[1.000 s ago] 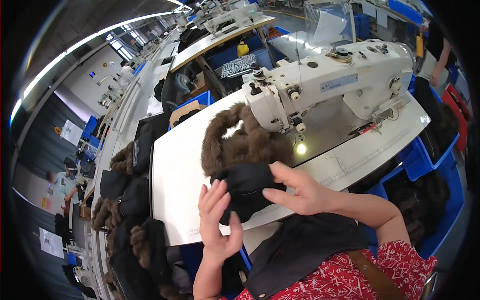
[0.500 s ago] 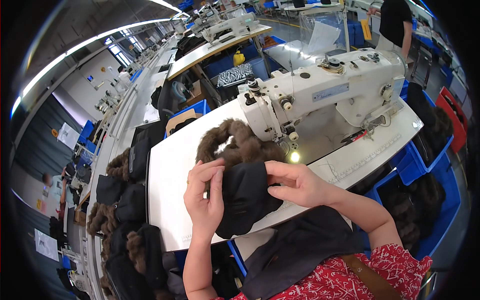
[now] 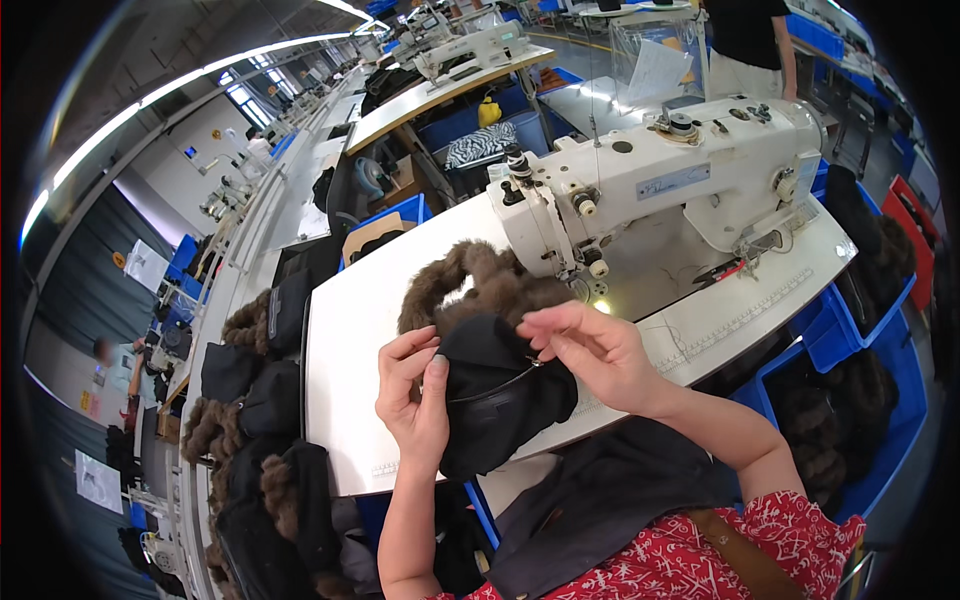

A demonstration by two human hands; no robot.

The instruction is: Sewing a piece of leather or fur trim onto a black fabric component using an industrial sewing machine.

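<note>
A black fabric bag (image 3: 500, 430) with a zipper (image 3: 500, 388) across its face is at the front edge of the white sewing table. A thick brown fur strap (image 3: 435, 285) loops from its far side beneath the sewing machine's head. My left hand (image 3: 412, 395) grips the bag's left edge, fingers curled towards the thumb. Above the bag's right side, my right hand (image 3: 595, 360) is open, its fingers loosely bent near the small metal zipper pull (image 3: 538, 362). The part of the bag under my hands is hidden.
The white sewing machine (image 3: 650, 180) stands just beyond the bag. Red-handled snips (image 3: 720, 270) lie near its base. More black and brown fur bags (image 3: 265, 400) are piled at the left. Blue bins (image 3: 900, 400) stand at the right. A person (image 3: 750, 50) stands behind the machine.
The bag has been turned so that its zipper now shows. My right hand has let go of the bag's upper edge and lifted slightly towards the zipper pull.
</note>
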